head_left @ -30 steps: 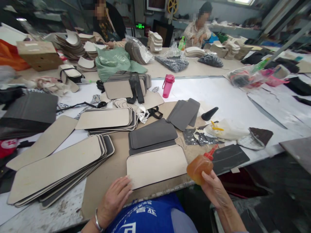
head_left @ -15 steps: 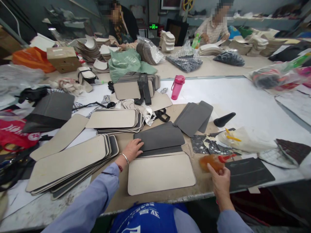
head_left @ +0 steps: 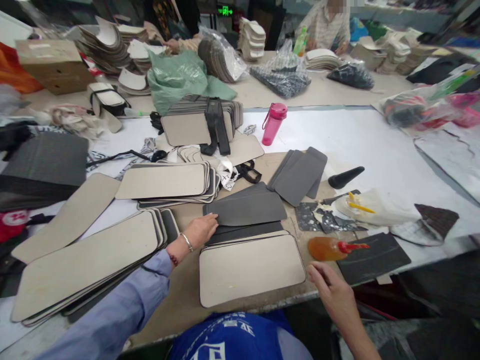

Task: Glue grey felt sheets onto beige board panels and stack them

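Observation:
My left hand [head_left: 199,231] rests at the left end of the dark grey panels [head_left: 247,207], fingers stretched out against their edge. Just in front of these panels lies a beige rounded rectangular panel [head_left: 253,270] with a dark rim, on top of others. My right hand [head_left: 330,287] is by its right edge, fingers curled together with nothing seen in them. Beyond the right hand, a squeeze bottle of amber liquid [head_left: 323,248] with a red nozzle lies on its side, apart from the fingers. Its nozzle reaches over a black sheet [head_left: 375,257].
Stacks of beige panels [head_left: 90,255] lie at the left. A pink bottle [head_left: 273,124] stands farther back. At the right are a black tapered tool [head_left: 345,177] and a white bag [head_left: 378,207] with a yellow stick. Two people work across the table.
My right hand has let go of the amber bottle and moved left and nearer to the beige panel. My left hand has shifted slightly left, and the camera view has tilted down.

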Tool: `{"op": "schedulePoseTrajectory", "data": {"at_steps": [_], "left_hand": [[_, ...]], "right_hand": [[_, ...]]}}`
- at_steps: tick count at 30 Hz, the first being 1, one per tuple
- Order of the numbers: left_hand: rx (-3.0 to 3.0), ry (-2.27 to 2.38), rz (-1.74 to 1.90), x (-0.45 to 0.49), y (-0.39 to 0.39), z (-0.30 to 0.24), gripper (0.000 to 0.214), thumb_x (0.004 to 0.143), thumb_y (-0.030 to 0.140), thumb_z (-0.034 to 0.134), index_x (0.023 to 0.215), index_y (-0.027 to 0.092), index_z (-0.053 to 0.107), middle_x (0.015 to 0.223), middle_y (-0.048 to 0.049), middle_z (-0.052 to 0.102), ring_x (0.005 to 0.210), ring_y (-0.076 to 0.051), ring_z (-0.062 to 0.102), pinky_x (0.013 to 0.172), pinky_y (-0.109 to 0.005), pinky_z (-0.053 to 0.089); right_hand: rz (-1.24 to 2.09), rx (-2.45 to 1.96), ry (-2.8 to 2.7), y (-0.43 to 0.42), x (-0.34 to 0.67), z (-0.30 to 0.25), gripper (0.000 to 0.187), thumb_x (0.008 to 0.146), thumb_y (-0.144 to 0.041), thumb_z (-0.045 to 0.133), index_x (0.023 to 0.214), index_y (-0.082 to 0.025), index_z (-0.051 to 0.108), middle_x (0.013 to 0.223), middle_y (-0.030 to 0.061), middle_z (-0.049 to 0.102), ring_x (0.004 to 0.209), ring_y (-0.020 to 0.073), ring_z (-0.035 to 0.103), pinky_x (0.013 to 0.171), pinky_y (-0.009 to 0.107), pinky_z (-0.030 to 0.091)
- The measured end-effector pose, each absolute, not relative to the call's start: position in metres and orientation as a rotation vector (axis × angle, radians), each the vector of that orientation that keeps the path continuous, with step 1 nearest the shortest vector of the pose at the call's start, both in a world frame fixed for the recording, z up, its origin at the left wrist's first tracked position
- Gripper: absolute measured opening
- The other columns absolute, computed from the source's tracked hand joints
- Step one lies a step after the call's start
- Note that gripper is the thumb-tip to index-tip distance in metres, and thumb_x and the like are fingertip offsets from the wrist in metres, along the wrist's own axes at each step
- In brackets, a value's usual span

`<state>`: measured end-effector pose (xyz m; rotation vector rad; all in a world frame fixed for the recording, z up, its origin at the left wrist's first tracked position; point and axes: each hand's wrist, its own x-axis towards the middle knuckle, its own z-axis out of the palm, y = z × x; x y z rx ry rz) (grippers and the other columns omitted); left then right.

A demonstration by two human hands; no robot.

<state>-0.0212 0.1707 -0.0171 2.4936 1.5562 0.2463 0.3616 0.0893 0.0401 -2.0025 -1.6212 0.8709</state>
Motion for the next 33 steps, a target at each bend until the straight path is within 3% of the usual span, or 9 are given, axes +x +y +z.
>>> {"op": "schedulePoseTrajectory", "data": {"at_steps": [3,5,9,11,16,20,22,26,33], "left_hand": [[2.475,1.577,0.279,-0.017,0.172,-0.01,0.024,0.086,0.02,0.037,0.089,0.015,0.06,0.101,-0.01,0.066,0.091,-0.019,0.063,0.079,-0.031,0.052],[2.468,1.6,0.323,-0.017,0.171,-0.005,0.024,0.087,0.019,0.036,0.094,0.014,0.058,0.104,-0.0118,0.065,0.087,-0.018,0.064,0.077,-0.032,0.053],[2.572,1.609,0.678,-0.021,0.167,0.004,0.021,0.086,0.012,0.037,0.096,0.012,0.055,0.106,-0.0146,0.063,0.091,-0.018,0.062,0.08,-0.031,0.052],[2.657,1.539,0.864,-0.025,0.166,0.007,0.021,0.084,0.008,0.038,0.097,0.012,0.054,0.105,-0.0156,0.063,0.095,-0.019,0.061,0.08,-0.032,0.052],[2.583,1.386,0.967,-0.032,0.156,0.015,0.02,0.082,0.009,0.045,0.097,0.016,0.057,0.108,-0.0128,0.062,0.103,-0.019,0.057,0.086,-0.032,0.05],[1.851,1.631,1.159,-0.022,0.134,0.026,0.017,0.079,0.022,0.054,0.095,0.019,0.06,0.122,-0.0113,0.052,0.113,-0.023,0.05,0.096,-0.039,0.043],[1.242,1.676,1.312,-0.013,0.124,0.034,0.027,0.078,0.033,0.057,0.101,0.019,0.058,0.125,-0.0115,0.049,0.111,-0.025,0.052,0.094,-0.042,0.044],[0.309,1.332,1.402,0.002,0.117,0.054,0.049,0.075,0.051,0.055,0.114,0.021,0.051,0.115,-0.0101,0.058,0.101,-0.023,0.059,0.086,-0.042,0.049],[0.08,1.328,1.271,-0.011,0.088,0.071,0.037,0.063,0.032,0.07,0.098,0.02,0.063,0.092,-0.0027,0.069,0.093,-0.022,0.062,0.084,-0.033,0.051]], "right_hand": [[0.916,-1.77,-1.859,0.134,0.303,0.063,0.03,0.079,-0.046,0.046,0.081,-0.021,0.062,0.082,0.0065,0.066,0.076,0.0196,0.061,0.073,0.031,0.047],[1.102,-1.824,-1.763,0.162,0.271,0.065,0.036,0.08,-0.052,0.044,0.073,-0.02,0.06,0.071,0.0068,0.064,0.068,0.0191,0.061,0.066,0.031,0.049],[1.772,-1.905,-0.803,0.2,0.24,0.05,0.053,0.078,-0.066,0.037,0.079,-0.016,0.055,0.067,0.0105,0.064,0.06,0.019,0.062,0.054,0.03,0.051],[1.877,-1.769,-0.402,0.216,0.235,0.042,0.053,0.079,-0.066,0.036,0.085,-0.016,0.053,0.071,0.0103,0.066,0.063,0.0192,0.064,0.054,0.031,0.052],[1.617,-1.624,-0.199,0.249,0.224,0.049,0.014,0.081,-0.027,0.056,0.095,-0.023,0.053,0.068,-0.004,0.065,0.058,0.0125,0.062,0.058,0.032,0.054],[1.541,-1.367,-0.318,0.242,0.207,0.088,0.029,0.074,-0.02,0.064,0.102,-0.024,0.056,0.087,-0.0039,0.068,0.073,0.0132,0.063,0.069,0.032,0.055],[1.531,-1.218,-0.383,0.229,0.197,0.111,0.039,0.07,-0.023,0.068,0.107,-0.024,0.057,0.095,-0.0022,0.068,0.083,0.0161,0.063,0.074,0.034,0.055],[1.52,-1.061,-0.452,0.2,0.18,0.143,0.055,0.07,-0.027,0.068,0.12,-0.029,0.048,0.111,-0.0033,0.062,0.102,0.0177,0.057,0.085,0.036,0.051],[1.488,-1.104,-0.461,0.139,0.19,0.137,0.057,0.069,-0.035,0.068,0.121,-0.026,0.047,0.113,0.0012,0.061,0.105,0.0206,0.055,0.088,0.039,0.048]]}}
